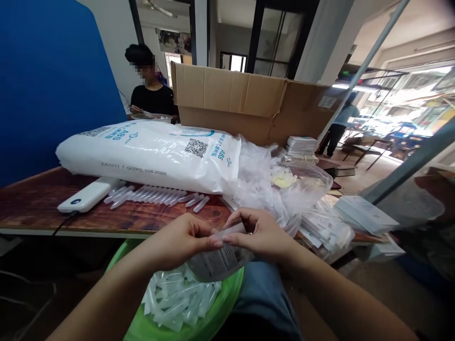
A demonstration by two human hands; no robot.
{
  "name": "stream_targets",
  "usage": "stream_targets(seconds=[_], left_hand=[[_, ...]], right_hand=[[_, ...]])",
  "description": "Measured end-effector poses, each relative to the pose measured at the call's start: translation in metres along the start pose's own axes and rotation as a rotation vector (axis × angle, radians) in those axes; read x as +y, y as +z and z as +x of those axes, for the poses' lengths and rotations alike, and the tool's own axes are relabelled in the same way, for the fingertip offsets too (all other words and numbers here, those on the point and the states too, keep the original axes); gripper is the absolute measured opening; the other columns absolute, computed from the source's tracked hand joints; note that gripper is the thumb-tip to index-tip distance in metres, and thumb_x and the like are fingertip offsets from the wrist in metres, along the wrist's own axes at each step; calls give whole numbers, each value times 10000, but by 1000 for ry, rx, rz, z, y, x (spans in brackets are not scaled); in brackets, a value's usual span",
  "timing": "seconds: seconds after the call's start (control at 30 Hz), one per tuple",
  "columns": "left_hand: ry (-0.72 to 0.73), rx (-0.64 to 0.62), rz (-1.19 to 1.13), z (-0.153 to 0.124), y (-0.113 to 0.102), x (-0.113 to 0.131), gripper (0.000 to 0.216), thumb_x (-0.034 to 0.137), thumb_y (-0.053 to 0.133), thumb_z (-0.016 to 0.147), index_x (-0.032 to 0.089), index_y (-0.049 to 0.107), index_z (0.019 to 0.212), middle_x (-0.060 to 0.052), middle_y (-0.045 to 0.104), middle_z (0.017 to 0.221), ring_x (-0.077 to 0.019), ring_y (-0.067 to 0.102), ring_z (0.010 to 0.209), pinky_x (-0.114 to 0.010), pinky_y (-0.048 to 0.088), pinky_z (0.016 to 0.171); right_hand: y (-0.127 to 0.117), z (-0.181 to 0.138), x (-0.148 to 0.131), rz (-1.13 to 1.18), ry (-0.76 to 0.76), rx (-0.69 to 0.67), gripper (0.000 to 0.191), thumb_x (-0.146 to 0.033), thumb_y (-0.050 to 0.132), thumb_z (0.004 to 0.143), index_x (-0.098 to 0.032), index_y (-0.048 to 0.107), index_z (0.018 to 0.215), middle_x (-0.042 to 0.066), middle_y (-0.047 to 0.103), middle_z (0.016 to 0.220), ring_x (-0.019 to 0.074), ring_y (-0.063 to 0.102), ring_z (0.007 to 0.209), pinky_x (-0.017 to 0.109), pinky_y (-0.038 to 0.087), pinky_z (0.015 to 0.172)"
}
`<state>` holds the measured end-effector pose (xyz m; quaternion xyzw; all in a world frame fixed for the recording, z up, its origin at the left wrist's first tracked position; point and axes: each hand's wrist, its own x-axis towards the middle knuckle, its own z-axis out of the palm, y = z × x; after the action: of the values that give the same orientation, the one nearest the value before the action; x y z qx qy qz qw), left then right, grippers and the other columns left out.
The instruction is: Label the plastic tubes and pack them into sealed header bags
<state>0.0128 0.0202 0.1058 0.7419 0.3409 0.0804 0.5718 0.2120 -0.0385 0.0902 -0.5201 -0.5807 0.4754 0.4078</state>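
My left hand [185, 239] and my right hand [261, 234] meet just above my lap, both pinched on a small clear plastic tube [230, 231] with a printed paper slip [219, 262] hanging below it. Under them a green bowl [216, 315] holds several clear plastic tubes [177, 298]. A row of several filled tubes [156, 195] lies on the wooden table [39, 201] ahead of my hands.
A big white ABS sack [149, 154] lies across the table, with a white power bank [88, 194] at its front. Clear plastic bags [284, 187], stacked leaflets [366, 213] and a cardboard box [245, 102] sit to the right. A person in black [151, 97] sits behind.
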Motion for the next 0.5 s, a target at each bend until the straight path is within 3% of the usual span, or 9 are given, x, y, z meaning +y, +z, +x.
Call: stream_targets(seconds=[0.17, 0.33, 0.5], left_hand=[[36, -14, 55, -2, 8, -4, 353, 461, 617, 787, 118, 662, 719, 12, 470, 656, -110, 364, 619, -217, 279, 561], [-40, 76, 344, 1, 22, -10, 395, 489, 532, 805, 149, 526, 604, 24, 323, 610, -106, 266, 578, -244, 175, 505], [-19, 22, 402, 3, 23, -24, 388, 479, 523, 792, 150, 546, 588, 20, 341, 601, -113, 315, 585, -227, 235, 522]], right_hand=[[6, 5, -2, -29, -66, -21, 240, -297, 806, 620, -122, 656, 688, -2, 618, 672, 91, 541, 628, 201, 410, 591], [9, 0, 6, -222, -155, -74, 168, -277, 756, 691, -133, 671, 708, -31, 567, 624, 64, 483, 572, 177, 359, 534], [13, -2, 25, -396, -331, -39, 150, -286, 728, 748, -145, 695, 709, -22, 593, 639, 65, 531, 611, 154, 373, 561]])
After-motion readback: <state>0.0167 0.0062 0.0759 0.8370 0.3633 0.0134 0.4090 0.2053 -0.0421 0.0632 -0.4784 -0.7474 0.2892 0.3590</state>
